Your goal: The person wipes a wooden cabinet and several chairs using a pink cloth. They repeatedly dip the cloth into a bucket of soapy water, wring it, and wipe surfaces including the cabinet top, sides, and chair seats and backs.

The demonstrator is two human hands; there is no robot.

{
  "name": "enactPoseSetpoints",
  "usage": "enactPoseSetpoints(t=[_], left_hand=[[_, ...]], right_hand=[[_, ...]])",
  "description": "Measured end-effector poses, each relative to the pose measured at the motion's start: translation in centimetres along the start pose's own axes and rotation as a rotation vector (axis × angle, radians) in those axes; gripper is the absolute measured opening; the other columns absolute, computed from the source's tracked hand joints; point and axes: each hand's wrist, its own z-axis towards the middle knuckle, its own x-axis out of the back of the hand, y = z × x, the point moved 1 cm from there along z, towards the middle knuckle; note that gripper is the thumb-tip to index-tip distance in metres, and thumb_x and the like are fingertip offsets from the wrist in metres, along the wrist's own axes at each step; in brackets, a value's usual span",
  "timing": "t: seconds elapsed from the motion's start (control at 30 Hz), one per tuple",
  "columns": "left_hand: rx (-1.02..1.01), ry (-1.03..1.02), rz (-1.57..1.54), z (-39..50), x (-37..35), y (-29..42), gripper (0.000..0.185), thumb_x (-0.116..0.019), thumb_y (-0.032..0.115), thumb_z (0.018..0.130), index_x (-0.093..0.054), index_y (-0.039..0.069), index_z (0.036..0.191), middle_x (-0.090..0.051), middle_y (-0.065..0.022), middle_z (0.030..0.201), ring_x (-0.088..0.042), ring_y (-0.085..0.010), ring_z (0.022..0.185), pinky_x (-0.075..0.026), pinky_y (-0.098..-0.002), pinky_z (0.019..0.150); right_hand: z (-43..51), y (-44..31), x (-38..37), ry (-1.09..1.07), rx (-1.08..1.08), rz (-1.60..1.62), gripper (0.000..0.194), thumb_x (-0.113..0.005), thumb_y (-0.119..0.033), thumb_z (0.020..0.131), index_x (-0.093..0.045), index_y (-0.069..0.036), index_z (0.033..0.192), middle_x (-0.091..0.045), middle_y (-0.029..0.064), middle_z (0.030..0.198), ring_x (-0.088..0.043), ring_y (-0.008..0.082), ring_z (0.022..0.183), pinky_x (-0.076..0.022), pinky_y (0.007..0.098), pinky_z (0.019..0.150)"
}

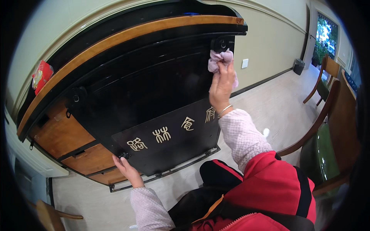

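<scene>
A crumpled pink cloth (214, 61) is held in my right hand (222, 86), pressed against the upper right corner of a glossy black panel (162, 83). Just above the cloth sits a round black fitting (222, 44). My left hand (128, 171) grips the panel's lower left edge, its thumb beside a small dark fitting (124, 156) and its fingers partly behind the edge. Gold raised characters run across a dark plate (176, 130) on the lower part of the panel.
The panel fronts a counter with a curved wooden-edged top (138, 31) and wooden drawers (83, 156) at its left. A red packet (42, 75) rests on top. Chairs with green seats (319, 153) stand at right, another chair (49, 215) at lower left. A bin (299, 66) stands by the wall.
</scene>
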Motion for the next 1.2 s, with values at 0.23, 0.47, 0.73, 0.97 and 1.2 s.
enactPoseSetpoints(t=[0.23,0.47,0.73,0.97,1.2], left_hand=[[0.067,-0.039,0.087,-0.5,-0.7,-0.4,0.053,-0.044,0.023,0.103,-0.03,-0.001,0.148,-0.034,-0.0179,0.15,-0.034,-0.0278,0.138,-0.025,-0.0358,0.114],[0.179,-0.051,-0.129,0.1,0.2,0.7,0.062,-0.031,0.042,0.105,-0.028,-0.002,0.148,-0.031,-0.0192,0.152,-0.028,-0.0284,0.142,-0.019,-0.0371,0.117],[0.352,-0.206,-0.169,1.6,3.1,2.2,0.088,-0.02,0.067,0.098,-0.029,-0.006,0.147,-0.035,-0.025,0.15,-0.03,-0.0333,0.142,-0.017,-0.0417,0.118],[0.386,-0.304,-0.162,2.2,4.2,2.4,0.092,-0.016,0.068,0.097,-0.026,-0.008,0.147,-0.035,-0.0244,0.15,-0.029,-0.0335,0.142,-0.015,-0.0419,0.118],[0.409,-0.323,-0.186,2.5,4.7,2.5,0.091,-0.015,0.069,0.096,-0.025,-0.004,0.149,-0.034,-0.0236,0.151,-0.028,-0.0336,0.143,-0.015,-0.0421,0.118]], right_hand=[[-10.0,-10.6,2.0,-0.478,0.525,0.253,0.023,-0.064,-0.011,0.078,-0.065,-0.017,0.099,-0.055,0.0069,0.135,-0.044,0.0335,0.134,-0.0369,0.0506,0.101],[-1.4,-14.8,-6.3,-0.255,0.604,0.2,0.041,-0.06,-0.003,0.078,-0.068,-0.019,0.116,-0.056,0.0027,0.135,-0.045,0.0277,0.13,-0.0349,0.0427,0.098],[-23.9,-6.9,-0.3,-1.157,1.345,0.296,0.045,-0.062,-0.016,0.079,-0.063,-0.007,0.124,-0.04,0.0001,0.15,-0.038,0.0235,0.138,-0.0364,0.039,0.108],[-16.0,-17.5,-5.9,-0.566,0.795,0.321,0.021,-0.057,-0.015,0.084,-0.07,-0.013,0.101,-0.056,0.001,0.138,-0.047,0.0217,0.133,-0.0273,0.0377,0.11],[-16.3,-18.0,-2.7,-0.639,0.919,0.447,0.03,-0.056,-0.009,0.081,-0.071,-0.009,0.106,-0.055,0.0036,0.137,-0.046,0.0252,0.134,-0.0335,0.0405,0.109]])
